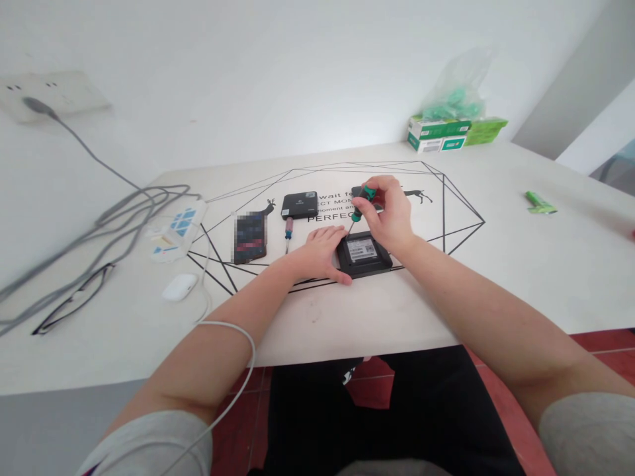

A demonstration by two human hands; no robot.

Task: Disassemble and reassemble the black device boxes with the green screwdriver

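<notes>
A black square device (366, 256) with a white label lies on the white table. My left hand (327, 253) rests at its left side, fingers spread, with the thumb near the front left corner. My right hand (387, 210) is closed around the green and black handle of a screwdriver (366, 197). The screwdriver slants down to the device's back left corner; whether its tip touches is too small to tell. Behind and to the left sit a smaller black box (299, 205) and a second screwdriver (288, 228) with a red and blue handle.
A phone (251, 237), a white earphone case (180, 287), glasses (74, 301), grey cables and a power strip (178, 231) lie to the left. Green and white boxes (439, 127) under a plastic bag (459, 89) stand at the back right. A green packet (540, 203) lies far right.
</notes>
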